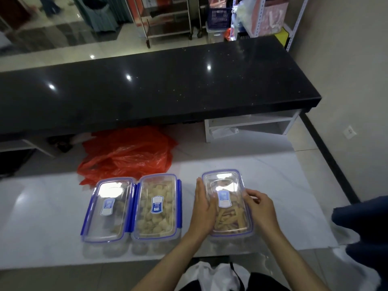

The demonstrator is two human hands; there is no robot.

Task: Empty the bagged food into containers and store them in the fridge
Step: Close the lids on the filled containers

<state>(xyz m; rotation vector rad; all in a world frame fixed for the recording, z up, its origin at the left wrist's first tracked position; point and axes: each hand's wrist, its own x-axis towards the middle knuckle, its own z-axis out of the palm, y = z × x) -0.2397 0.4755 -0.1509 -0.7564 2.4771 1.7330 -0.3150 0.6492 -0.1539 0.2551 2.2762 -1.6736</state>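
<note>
Three clear plastic containers with blue-rimmed lids stand in a row on the white counter (52,206). The left container (108,208) and the middle container (156,206) are lidded, pale food pieces showing through. The right container (227,203) holds brownish food strips under its lid. My left hand (202,208) lies flat against that container's left side, fingers straight. My right hand (259,203) rests on its right edge, fingertips curled over the lid's rim. A crumpled red plastic bag (128,154) lies behind the containers.
A long black countertop (157,89) runs across behind the white surface. A white shelf unit (252,124) sits under its right end. Dark blue fabric (363,223) shows at the right edge, and a wall rises beyond it.
</note>
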